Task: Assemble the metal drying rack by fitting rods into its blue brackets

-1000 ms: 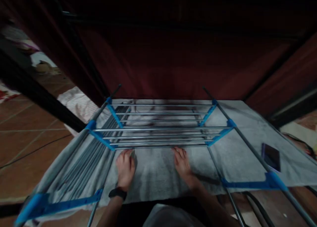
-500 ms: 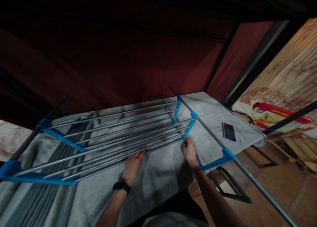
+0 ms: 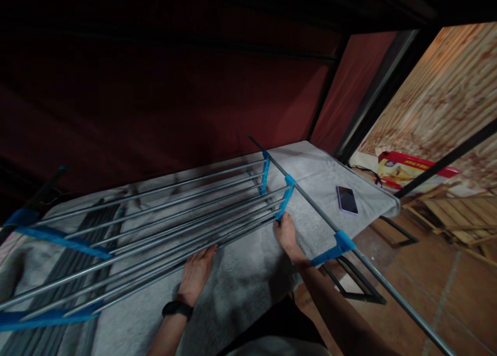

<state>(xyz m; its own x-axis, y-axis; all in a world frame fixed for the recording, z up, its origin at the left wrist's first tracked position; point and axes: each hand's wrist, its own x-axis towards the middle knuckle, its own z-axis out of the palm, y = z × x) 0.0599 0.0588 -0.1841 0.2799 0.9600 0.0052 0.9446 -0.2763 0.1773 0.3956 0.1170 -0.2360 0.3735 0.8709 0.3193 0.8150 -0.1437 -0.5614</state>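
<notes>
My left hand (image 3: 197, 273), with a dark wristband, is at the near edge of a rack of grey metal tubes. Its fingers are closed at the nearest metal tube (image 3: 236, 237), the fingertips partly hidden. My right hand (image 3: 286, 234) is closed around the lower end of a blue plastic bracket (image 3: 286, 194), where the tubes meet it. That bracket hangs from a long metal pole (image 3: 315, 207) crossing the rack's right side. A second blue bracket (image 3: 264, 176) sits farther back on this pole, and a third one (image 3: 336, 250) nearer me holds no tubes.
Grey cloth (image 3: 240, 288) covers the table. Several loose tubes (image 3: 58, 288) lie under the rack's left end, near more blue brackets (image 3: 58, 237). A phone (image 3: 347, 199) rests at right. Beyond are a red-yellow box (image 3: 407, 169) and a wooden slatted piece (image 3: 462, 216).
My view has turned a little to the right, so the rack and table appear farther left. Both hands stay at about the same places on the rack.
</notes>
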